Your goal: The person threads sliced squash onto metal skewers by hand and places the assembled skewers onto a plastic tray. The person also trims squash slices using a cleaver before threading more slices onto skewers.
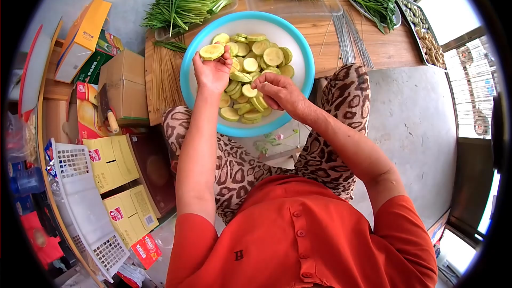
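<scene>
The left hand (212, 72) pinches a round, pale green zucchini slice (212, 51), fingers closed on it above the left rim of the blue-rimmed white plastic bowl (188, 82). The slice looks light, moist and easily snapped, best gripped by its firmer skin edge. The right hand (278, 92), fingers curled together, picks among heaped slices (273, 56); whether it grips one cannot be told.

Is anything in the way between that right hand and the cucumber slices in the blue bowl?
Nothing visible. The right hand is already over the bowl, its fingers down among the slices. The left hand is off to the side, holding up one slice of its own.
</scene>
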`<state>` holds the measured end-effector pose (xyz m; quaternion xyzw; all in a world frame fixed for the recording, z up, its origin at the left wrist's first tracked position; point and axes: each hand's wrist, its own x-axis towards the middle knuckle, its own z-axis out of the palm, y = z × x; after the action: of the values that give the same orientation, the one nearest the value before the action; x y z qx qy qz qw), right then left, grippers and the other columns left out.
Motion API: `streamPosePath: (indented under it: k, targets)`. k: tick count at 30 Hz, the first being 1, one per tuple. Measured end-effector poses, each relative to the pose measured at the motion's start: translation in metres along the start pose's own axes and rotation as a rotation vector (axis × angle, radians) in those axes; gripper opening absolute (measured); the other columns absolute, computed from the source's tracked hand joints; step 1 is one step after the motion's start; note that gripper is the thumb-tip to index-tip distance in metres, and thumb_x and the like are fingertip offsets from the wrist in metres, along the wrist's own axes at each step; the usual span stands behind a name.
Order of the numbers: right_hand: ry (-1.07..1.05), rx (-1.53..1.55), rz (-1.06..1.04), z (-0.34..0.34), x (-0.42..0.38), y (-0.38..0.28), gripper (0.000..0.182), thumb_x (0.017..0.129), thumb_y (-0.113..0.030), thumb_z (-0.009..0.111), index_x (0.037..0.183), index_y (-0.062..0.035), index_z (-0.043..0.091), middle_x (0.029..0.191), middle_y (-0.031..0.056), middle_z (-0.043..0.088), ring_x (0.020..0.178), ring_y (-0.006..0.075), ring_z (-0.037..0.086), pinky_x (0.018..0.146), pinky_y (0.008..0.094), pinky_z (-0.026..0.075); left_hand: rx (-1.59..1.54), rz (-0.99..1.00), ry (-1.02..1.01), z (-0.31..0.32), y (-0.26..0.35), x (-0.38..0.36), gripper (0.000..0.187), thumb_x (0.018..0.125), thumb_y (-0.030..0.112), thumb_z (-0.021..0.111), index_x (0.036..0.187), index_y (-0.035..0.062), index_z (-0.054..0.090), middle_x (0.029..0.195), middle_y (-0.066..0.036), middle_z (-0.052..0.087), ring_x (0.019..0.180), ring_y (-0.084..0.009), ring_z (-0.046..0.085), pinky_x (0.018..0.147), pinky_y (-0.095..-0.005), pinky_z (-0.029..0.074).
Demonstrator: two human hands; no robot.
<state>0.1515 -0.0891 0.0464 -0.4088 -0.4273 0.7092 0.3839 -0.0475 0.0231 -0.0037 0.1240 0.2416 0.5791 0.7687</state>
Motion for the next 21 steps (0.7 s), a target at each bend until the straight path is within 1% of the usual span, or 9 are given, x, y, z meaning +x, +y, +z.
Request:
streamPosePath:
  k: [1,3,4,10,12,18,21]
  targets:
    - [0.001,0.001,0.001,0.0,-0.0001,0.0,0.015,0.091,-0.016,0.051,0.095,-0.0026,0.057,0.056,-0.0036,0.042,0.042,0.0051,0.036,0.04,0.0217,0.025,0.0,-0.001,0.001,-0.0002,-0.0002,0.0004,0.051,0.092,0.039,0.033,0.111,-0.0041,0.053,0.097,-0.021,0.059,0.073,-0.0232,0.053,0.064,-0.0322,0.045]
    - [-0.008,-0.029,0.015,0.0,-0.0008,-0.0001,0.015,0.096,-0.02,0.048,0.099,-0.0079,0.056,0.054,-0.0052,0.036,0.045,0.0045,0.031,0.042,0.0217,0.021,-0.015,-0.008,-0.001,-0.0006,-0.0003,0.001,0.051,0.092,0.04,0.033,0.111,-0.0035,0.053,0.096,-0.02,0.059,0.073,-0.0233,0.052,0.064,-0.0324,0.044]
    - [-0.006,-0.028,0.015,-0.0003,-0.0007,0.0005,0.015,0.096,-0.02,0.048,0.099,-0.0079,0.056,0.054,-0.0052,0.036,0.045,0.0045,0.031,0.042,0.0217,0.021,-0.015,-0.01,-0.001,0.0003,-0.0002,0.0005,0.051,0.092,0.04,0.033,0.111,-0.0035,0.053,0.096,-0.02,0.059,0.073,-0.0233,0.052,0.064,-0.0324,0.044]
    - [0.002,-0.044,0.015,-0.0012,-0.0003,0.0019,0.015,0.095,-0.019,0.048,0.099,-0.0074,0.056,0.054,-0.0053,0.037,0.044,0.0045,0.031,0.041,0.0219,0.02,0.01,-0.021,-0.009,0.0012,0.0004,-0.0025,0.053,0.091,0.041,0.031,0.11,-0.0024,0.055,0.092,-0.017,0.06,0.073,-0.0235,0.052,0.063,-0.0326,0.044]
    - [0.023,-0.012,0.019,-0.0008,-0.0014,-0.0003,0.015,0.091,-0.015,0.051,0.095,-0.0025,0.059,0.055,-0.0034,0.042,0.043,0.0052,0.036,0.04,0.0221,0.025,0.018,-0.029,-0.068,-0.0015,0.001,-0.001,0.054,0.091,0.042,0.03,0.109,-0.0023,0.055,0.09,-0.016,0.06,0.073,-0.0236,0.052,0.062,-0.0328,0.044]
    - [0.018,-0.033,0.013,-0.0012,-0.0017,0.0007,0.015,0.091,-0.015,0.051,0.095,-0.0022,0.059,0.055,-0.0031,0.043,0.043,0.0053,0.037,0.04,0.0222,0.026,0.039,-0.03,-0.028,0.0018,0.0011,-0.0031,0.054,0.092,0.043,0.029,0.109,-0.0015,0.055,0.087,-0.015,0.059,0.072,-0.0237,0.051,0.062,-0.0333,0.043]
    - [0.02,-0.039,0.009,-0.001,-0.002,0.0018,0.015,0.09,-0.015,0.052,0.095,-0.0021,0.059,0.055,-0.0031,0.043,0.043,0.0053,0.037,0.04,0.0222,0.026,0.062,-0.025,-0.039,0.0019,0.001,-0.0033,0.055,0.092,0.044,0.028,0.11,-0.0009,0.055,0.086,-0.014,0.058,0.071,-0.0238,0.051,0.061,-0.0335,0.043]
